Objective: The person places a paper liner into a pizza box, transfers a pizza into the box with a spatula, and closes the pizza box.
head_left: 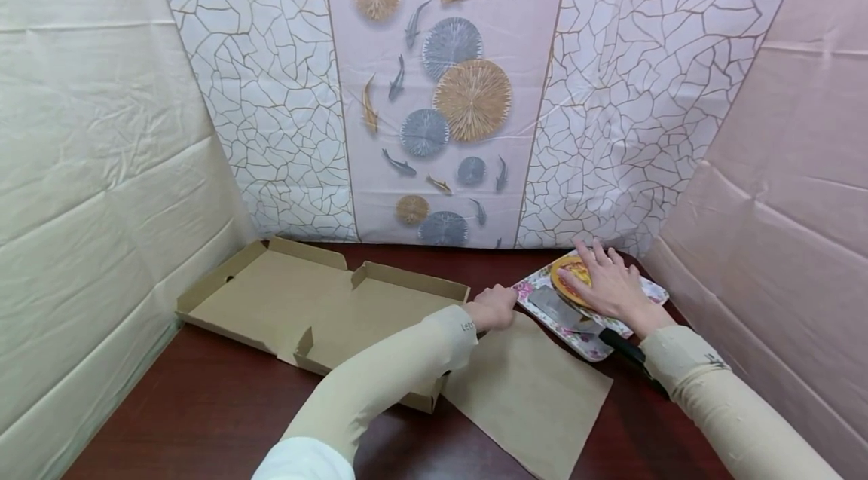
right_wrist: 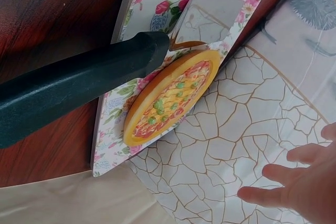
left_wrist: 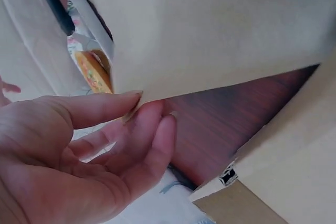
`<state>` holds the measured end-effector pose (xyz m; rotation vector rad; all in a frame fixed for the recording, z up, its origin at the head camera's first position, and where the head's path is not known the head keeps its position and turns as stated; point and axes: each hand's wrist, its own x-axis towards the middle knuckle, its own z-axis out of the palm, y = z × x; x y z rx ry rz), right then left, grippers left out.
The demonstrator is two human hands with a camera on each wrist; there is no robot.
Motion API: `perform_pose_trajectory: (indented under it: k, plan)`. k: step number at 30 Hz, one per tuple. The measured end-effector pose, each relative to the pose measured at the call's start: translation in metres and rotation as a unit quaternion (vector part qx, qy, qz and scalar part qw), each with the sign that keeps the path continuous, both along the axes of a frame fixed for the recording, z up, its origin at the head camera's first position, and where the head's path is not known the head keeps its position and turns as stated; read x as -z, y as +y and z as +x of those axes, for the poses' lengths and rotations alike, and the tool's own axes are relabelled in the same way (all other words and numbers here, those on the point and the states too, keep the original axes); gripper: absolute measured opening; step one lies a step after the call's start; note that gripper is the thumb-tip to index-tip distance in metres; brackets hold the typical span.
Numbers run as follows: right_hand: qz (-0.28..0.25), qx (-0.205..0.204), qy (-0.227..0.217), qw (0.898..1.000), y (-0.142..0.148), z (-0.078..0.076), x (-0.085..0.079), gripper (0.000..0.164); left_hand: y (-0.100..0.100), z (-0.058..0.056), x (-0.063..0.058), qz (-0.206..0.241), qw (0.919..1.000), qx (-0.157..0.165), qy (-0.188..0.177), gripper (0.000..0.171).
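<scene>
My left hand (head_left: 495, 307) pinches a corner of a brown paper sheet (head_left: 532, 393) between thumb and fingers; in the left wrist view the thumb lies on top of the sheet (left_wrist: 220, 35). At the right, my right hand (head_left: 610, 284) is spread over a small round pizza (head_left: 568, 276) on a floral tray (head_left: 656, 291). The right wrist view has the hand (right_wrist: 299, 182) with fingers apart, clear of the pizza (right_wrist: 170, 100). A spatula with a broad metal blade (right_wrist: 207, 19) and a dark handle (right_wrist: 89, 80) lies beside the pizza, its blade over the tray.
An unfolded cardboard box (head_left: 271, 299) stretches across the left and middle of the dark red wooden table (head_left: 224, 405). Its right end adjoins the paper. A patterned cloth (head_left: 441, 163) hangs behind the table, and plain cloths hang at both sides.
</scene>
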<state>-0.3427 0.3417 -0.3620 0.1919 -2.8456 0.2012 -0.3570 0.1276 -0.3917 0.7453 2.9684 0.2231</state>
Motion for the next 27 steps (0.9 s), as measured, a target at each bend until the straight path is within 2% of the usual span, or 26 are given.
perform_pose_trajectory:
  k: [7, 13, 18, 21, 27]
  plan:
    - [-0.006, -0.002, 0.001, 1.000, -0.0003, -0.0023, 0.0014, 0.083, 0.0002, -0.0033, 0.0007, 0.077, 0.9965, -0.011, -0.032, 0.012]
    - [-0.002, -0.001, -0.016, 1.000, -0.0003, -0.0030, 0.0022, 0.084, 0.0001, -0.0065, 0.0014, 0.122, 0.9907, -0.022, -0.057, 0.011]
    - [0.000, -0.002, -0.020, 1.000, -0.0009, -0.0032, 0.0022, 0.082, 0.0004, -0.0076, 0.0024, 0.141, 0.9866, -0.041, -0.070, 0.015]
    - [0.000, -0.002, -0.020, 1.000, -0.0012, -0.0029, 0.0012, 0.082, 0.0014, -0.0075, 0.0025, 0.145, 0.9856, -0.048, -0.073, 0.007]
    - [0.002, 0.002, -0.032, 0.999, -0.0024, -0.0027, -0.0002, 0.082, 0.0050, -0.0074, 0.0023, 0.147, 0.9856, -0.044, -0.072, 0.023]
